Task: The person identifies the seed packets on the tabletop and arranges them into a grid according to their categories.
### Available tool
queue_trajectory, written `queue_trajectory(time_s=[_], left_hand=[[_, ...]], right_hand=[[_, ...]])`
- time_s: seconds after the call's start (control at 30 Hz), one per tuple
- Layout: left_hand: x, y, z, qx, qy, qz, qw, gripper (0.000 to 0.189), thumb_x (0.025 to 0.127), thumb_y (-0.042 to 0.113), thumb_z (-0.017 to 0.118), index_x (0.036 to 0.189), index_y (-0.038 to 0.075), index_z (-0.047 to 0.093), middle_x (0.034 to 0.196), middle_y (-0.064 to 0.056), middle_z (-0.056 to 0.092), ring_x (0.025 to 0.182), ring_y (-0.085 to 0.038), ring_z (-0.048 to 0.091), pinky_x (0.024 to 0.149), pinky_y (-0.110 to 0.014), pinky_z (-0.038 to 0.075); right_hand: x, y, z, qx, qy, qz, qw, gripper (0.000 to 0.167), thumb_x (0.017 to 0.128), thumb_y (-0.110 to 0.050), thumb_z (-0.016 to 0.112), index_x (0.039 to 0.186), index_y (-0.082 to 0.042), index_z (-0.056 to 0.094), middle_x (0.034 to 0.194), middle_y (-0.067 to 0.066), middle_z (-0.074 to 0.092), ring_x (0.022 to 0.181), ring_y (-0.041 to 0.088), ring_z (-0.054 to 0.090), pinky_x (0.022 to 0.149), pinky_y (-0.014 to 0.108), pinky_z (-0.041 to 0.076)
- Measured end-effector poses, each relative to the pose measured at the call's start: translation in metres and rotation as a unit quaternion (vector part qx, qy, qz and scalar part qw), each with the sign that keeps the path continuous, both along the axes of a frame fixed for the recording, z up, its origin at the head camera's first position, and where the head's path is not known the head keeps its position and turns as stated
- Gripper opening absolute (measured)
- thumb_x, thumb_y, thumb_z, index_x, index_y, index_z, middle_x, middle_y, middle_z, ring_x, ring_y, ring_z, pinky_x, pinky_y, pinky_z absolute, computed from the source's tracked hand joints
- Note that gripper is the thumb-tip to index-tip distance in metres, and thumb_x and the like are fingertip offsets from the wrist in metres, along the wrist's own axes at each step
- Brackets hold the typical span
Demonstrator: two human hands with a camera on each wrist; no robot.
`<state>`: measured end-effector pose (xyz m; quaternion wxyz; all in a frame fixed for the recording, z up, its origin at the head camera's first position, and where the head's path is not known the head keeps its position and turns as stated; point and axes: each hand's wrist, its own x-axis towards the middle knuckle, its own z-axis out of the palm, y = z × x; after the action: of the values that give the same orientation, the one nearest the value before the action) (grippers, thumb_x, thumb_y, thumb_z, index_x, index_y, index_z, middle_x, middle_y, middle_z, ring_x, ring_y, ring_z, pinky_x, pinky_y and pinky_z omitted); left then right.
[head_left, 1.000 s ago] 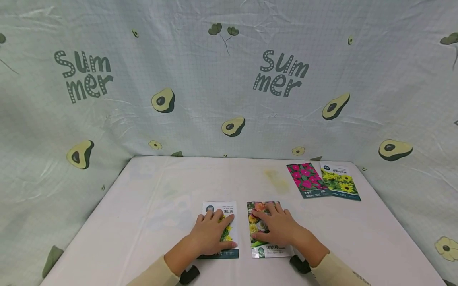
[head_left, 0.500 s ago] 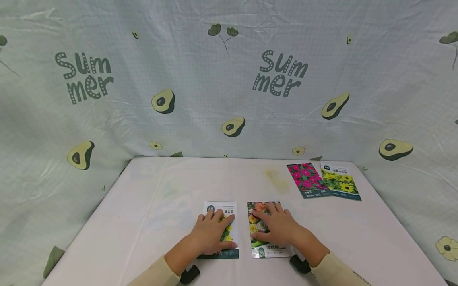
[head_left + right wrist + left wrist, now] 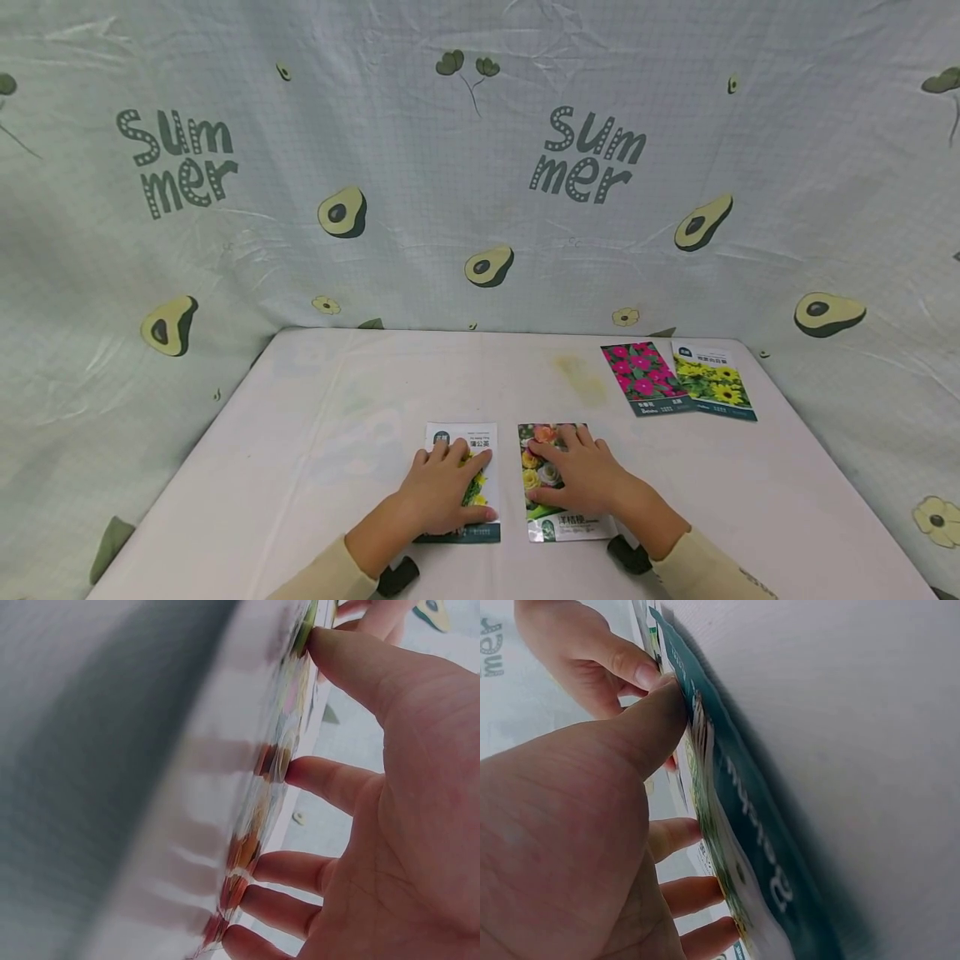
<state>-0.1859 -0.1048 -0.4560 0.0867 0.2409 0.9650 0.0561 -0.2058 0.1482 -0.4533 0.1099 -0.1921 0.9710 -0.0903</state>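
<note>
Honestly, with left grip (image 3: 442,493) and right grip (image 3: 583,479) spread over left packet (image 3: 481,492) and right packet (image 3: 550,476), I'd press lightly.

- White-topped packet (image 3: 482,492): much of its printed picture hidden by the left hand (image 3: 441,493); bottom edge of the left wrist view cuts it off.
- Mixed-flower packet (image 3: 549,475): upper right part covered by the right hand (image 3: 581,477); flower print smeared in the right wrist view.
- Each hand cut off by its own wrist view's outer edge.
- Pink-flower packet (image 3: 641,371) and yellow-flower packet (image 3: 716,385): smallest print too small to read.
- Sleeves (image 3: 705,562): cut off at the head view's bottom edge.
- Table (image 3: 300,475): near edge out of frame; surface blurred in both wrist views.
</note>
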Motion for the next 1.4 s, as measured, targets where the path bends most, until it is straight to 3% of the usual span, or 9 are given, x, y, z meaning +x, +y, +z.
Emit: queue_trajectory(time_s=[0.47, 0.73, 1.07, 1.4], left_hand=[[-0.004, 0.000, -0.003, -0.005, 0.004, 0.001, 1.0000, 0.087, 0.082, 0.077, 0.064, 0.154, 0.030, 0.048, 0.127, -0.006, 0.049, 0.103, -0.023, 0.040, 0.079, -0.041, 0.033], [-0.006, 0.002, 0.004, -0.006, 0.001, -0.001, 1.0000, 0.092, 0.079, 0.077, 0.069, 0.153, 0.028, 0.049, 0.120, -0.006, 0.048, 0.099, -0.023, 0.037, 0.075, -0.038, 0.029], [-0.011, 0.003, 0.003, -0.008, -0.011, 0.007, 0.9999, 0.096, 0.075, 0.079, 0.071, 0.154, 0.029, 0.048, 0.121, -0.006, 0.048, 0.099, -0.023, 0.036, 0.076, -0.039, 0.029], [-0.010, 0.005, 0.005, -0.005, -0.020, 0.009, 0.9997, 0.100, 0.072, 0.080, 0.073, 0.154, 0.028, 0.048, 0.120, -0.006, 0.047, 0.100, -0.022, 0.035, 0.076, -0.039, 0.029]], right_hand=[[-0.001, 0.000, 0.003, -0.003, 0.000, 0.000, 1.0000, 0.072, 0.087, -0.067, 0.069, 0.149, -0.033, 0.054, 0.149, 0.016, 0.045, 0.139, 0.041, 0.041, 0.106, 0.060, 0.039], [-0.002, 0.003, 0.006, 0.003, 0.023, 0.009, 0.9997, 0.072, 0.086, -0.065, 0.071, 0.148, -0.033, 0.055, 0.150, 0.014, 0.047, 0.134, 0.037, 0.047, 0.107, 0.057, 0.042], [-0.006, 0.010, 0.009, -0.026, 0.034, 0.014, 0.9990, 0.074, 0.086, -0.063, 0.074, 0.149, -0.031, 0.054, 0.144, 0.007, 0.054, 0.121, 0.031, 0.053, 0.102, 0.054, 0.050], [-0.011, 0.017, 0.010, -0.053, 0.022, 0.016, 0.9982, 0.068, 0.088, -0.056, 0.075, 0.148, -0.031, 0.056, 0.142, 0.005, 0.056, 0.124, 0.027, 0.053, 0.103, 0.054, 0.050]])
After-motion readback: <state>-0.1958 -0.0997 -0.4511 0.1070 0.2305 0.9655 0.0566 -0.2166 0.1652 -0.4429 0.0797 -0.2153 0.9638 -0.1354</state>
